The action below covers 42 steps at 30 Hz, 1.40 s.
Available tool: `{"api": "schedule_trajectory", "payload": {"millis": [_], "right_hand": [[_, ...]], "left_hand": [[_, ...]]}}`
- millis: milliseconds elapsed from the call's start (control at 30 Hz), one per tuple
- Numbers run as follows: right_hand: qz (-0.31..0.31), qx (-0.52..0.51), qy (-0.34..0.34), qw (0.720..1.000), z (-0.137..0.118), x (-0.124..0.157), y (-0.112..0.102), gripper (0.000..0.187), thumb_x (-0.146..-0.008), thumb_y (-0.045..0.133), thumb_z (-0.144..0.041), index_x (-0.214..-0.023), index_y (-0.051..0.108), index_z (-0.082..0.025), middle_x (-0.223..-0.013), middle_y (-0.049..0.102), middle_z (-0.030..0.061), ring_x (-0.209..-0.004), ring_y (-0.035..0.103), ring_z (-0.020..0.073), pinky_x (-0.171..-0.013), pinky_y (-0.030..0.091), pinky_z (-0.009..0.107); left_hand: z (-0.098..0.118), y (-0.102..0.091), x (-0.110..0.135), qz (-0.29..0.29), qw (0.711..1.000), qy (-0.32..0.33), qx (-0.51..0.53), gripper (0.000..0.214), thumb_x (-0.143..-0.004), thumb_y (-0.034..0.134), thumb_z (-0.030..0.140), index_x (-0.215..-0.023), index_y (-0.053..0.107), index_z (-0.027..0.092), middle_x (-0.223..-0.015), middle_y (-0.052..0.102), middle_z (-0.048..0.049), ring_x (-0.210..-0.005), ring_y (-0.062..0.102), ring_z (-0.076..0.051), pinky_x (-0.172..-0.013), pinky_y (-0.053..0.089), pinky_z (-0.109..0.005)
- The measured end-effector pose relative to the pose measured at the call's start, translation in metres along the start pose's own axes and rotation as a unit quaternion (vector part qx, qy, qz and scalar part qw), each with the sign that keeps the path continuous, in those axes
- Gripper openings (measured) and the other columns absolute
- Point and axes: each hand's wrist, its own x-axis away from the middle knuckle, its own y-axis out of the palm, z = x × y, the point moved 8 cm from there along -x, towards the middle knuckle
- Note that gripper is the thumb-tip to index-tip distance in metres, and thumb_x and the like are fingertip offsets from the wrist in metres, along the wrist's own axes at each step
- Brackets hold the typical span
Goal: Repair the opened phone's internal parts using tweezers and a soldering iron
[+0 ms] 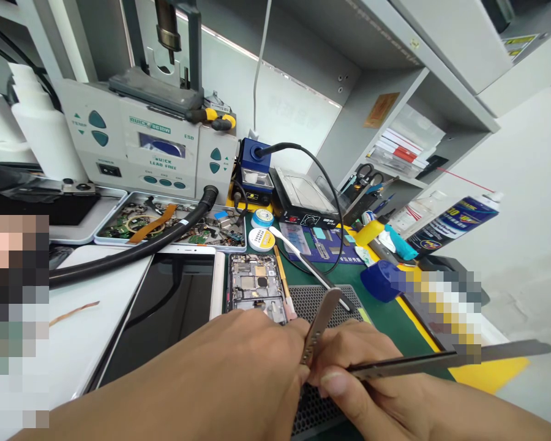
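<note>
My left hand (pixel 257 355) is closed, back turned up, with a pair of metal tweezers (pixel 321 321) rising from its fingers. Close beside it, my right hand (pixel 362 367) grips a second, longer pair of tweezers (pixel 422 364), whose rear end points right. Both hands are over a black honeycomb mat (pixel 314 300). Their fingers hide the tool tips and whatever lies beneath them. Just beyond my left hand is an opened phone (pixel 257 282) with its inner parts showing. A thin brown-handled tool (pixel 282 275) lies along its right side.
A hot-air station (pixel 156 147) stands at back left, its black hose (pixel 133 263) crossing a tray of circuit boards (pixel 197 236). A dark-screened tablet (pixel 169 306) lies left. A soldering iron (pixel 312 266) rests across the mat's far edge. A spray can (pixel 457 223) stands right.
</note>
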Motion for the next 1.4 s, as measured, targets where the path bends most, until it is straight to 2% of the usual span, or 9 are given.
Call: {"api": "schedule_trajectory", "payload": {"millis": [167,200,300,467,600,767,900,1067,1400], "right_hand": [[-0.040,0.002,0.004,0.999,0.0011,-0.0013,0.0041,0.020,-0.114,0.052,-0.030,-0.097,0.061,-0.022,-0.078,0.072,0.0046,-0.069,0.070,0.0186,-0.062,0.055,0.029],[-0.016,0.000,0.008,1.000,0.0019,-0.0012,0.0005,0.022,-0.114,0.052,-0.032,-0.096,0.061,-0.022,-0.077,0.072,0.0044,-0.068,0.069,0.0185,-0.062,0.054,0.030],[0.000,-0.008,0.001,1.000,0.0010,-0.0004,-0.0021,0.026,-0.115,0.049,-0.035,-0.096,0.061,-0.022,-0.076,0.072,0.0043,-0.068,0.069,0.0186,-0.061,0.053,0.030],[-0.056,0.015,0.003,0.998,0.0006,-0.0027,0.0029,0.024,-0.115,0.050,-0.031,-0.097,0.062,-0.021,-0.079,0.074,0.0053,-0.070,0.070,0.0178,-0.063,0.055,0.029],[-0.028,0.001,-0.012,1.000,-0.0011,-0.0048,-0.0021,0.022,-0.114,0.050,-0.031,-0.097,0.061,-0.022,-0.077,0.073,0.0046,-0.068,0.069,0.0179,-0.062,0.056,0.029],[-0.058,0.015,-0.002,0.998,-0.0003,-0.0042,0.0008,0.019,-0.114,0.053,-0.029,-0.098,0.061,-0.022,-0.081,0.075,0.0051,-0.072,0.072,0.0183,-0.063,0.056,0.029],[-0.039,0.004,-0.004,0.999,-0.0008,-0.0043,-0.0018,0.021,-0.116,0.050,-0.032,-0.099,0.060,-0.022,-0.080,0.073,0.0044,-0.071,0.072,0.0182,-0.062,0.055,0.029],[-0.054,0.010,0.002,0.999,0.0001,-0.0051,-0.0005,0.017,-0.114,0.053,-0.029,-0.100,0.059,-0.023,-0.080,0.074,0.0041,-0.072,0.073,0.0184,-0.064,0.056,0.029],[-0.055,0.021,0.004,0.998,-0.0028,-0.0041,-0.0017,0.019,-0.115,0.051,-0.029,-0.100,0.060,-0.022,-0.080,0.074,0.0044,-0.072,0.072,0.0184,-0.064,0.055,0.029]], "left_hand": [[-0.0022,0.0002,0.0026,0.004,1.000,0.000,-0.015,0.028,-0.106,0.053,0.024,-0.114,0.080,0.025,-0.116,0.082,-0.0047,-0.106,0.077,-0.023,-0.095,0.058,-0.028],[-0.0015,0.0001,0.0026,0.002,1.000,0.003,-0.018,0.028,-0.106,0.054,0.024,-0.114,0.080,0.025,-0.117,0.082,-0.0047,-0.106,0.077,-0.023,-0.095,0.058,-0.028],[0.0010,-0.0003,0.0001,-0.008,1.000,0.009,-0.024,0.029,-0.106,0.052,0.023,-0.115,0.079,0.026,-0.118,0.082,-0.0042,-0.105,0.077,-0.022,-0.097,0.057,-0.028],[0.0025,0.0010,-0.0034,-0.011,0.999,0.007,-0.034,0.030,-0.106,0.050,0.023,-0.113,0.079,0.025,-0.117,0.082,-0.0042,-0.104,0.078,-0.022,-0.095,0.057,-0.028],[0.0026,0.0012,0.0007,-0.010,0.999,0.003,-0.039,0.029,-0.106,0.050,0.023,-0.113,0.079,0.025,-0.117,0.082,-0.0047,-0.104,0.077,-0.021,-0.094,0.057,-0.027],[0.0000,0.0018,0.0031,-0.004,0.999,-0.002,-0.040,0.029,-0.106,0.051,0.023,-0.114,0.079,0.025,-0.119,0.081,-0.0049,-0.107,0.077,-0.022,-0.098,0.057,-0.028],[-0.0022,0.0019,0.0028,0.000,0.999,-0.004,-0.036,0.029,-0.106,0.051,0.024,-0.115,0.079,0.024,-0.119,0.081,-0.0052,-0.106,0.077,-0.022,-0.096,0.057,-0.028],[0.0007,-0.0009,0.0028,-0.004,1.000,0.004,-0.029,0.029,-0.106,0.052,0.023,-0.115,0.079,0.025,-0.118,0.082,-0.0043,-0.105,0.077,-0.021,-0.096,0.057,-0.027],[-0.0005,0.0021,0.0010,0.009,0.999,0.010,-0.039,0.029,-0.105,0.051,0.021,-0.111,0.079,0.025,-0.117,0.081,-0.0039,-0.104,0.077,-0.021,-0.094,0.057,-0.027]]}}
